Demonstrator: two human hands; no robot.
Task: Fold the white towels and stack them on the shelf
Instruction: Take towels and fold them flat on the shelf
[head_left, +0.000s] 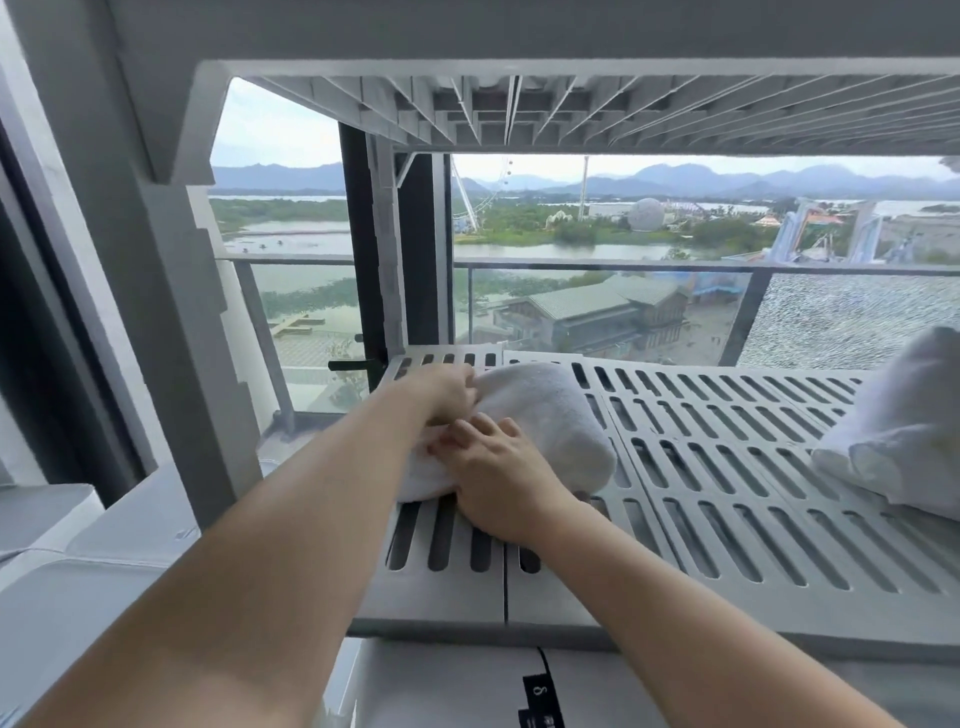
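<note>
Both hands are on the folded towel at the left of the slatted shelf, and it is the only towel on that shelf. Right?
Not the only one. The head view shows a second towel at the right end of the shelf. The left hand and right hand are indeed both on the towel at the left.

A folded white towel (550, 415) lies on the left part of the grey slatted shelf (727, 467), with both bare arms reaching in to it. The left hand (444, 389) grips its far left edge with curled fingers, and the right hand (501, 475) presses flat on its near end, just beside the left. A second white towel (904, 431) sits well apart at the shelf's right edge, under the upper shelf (571, 104), with a glass balcony railing (597, 270), water and hills behind
</note>
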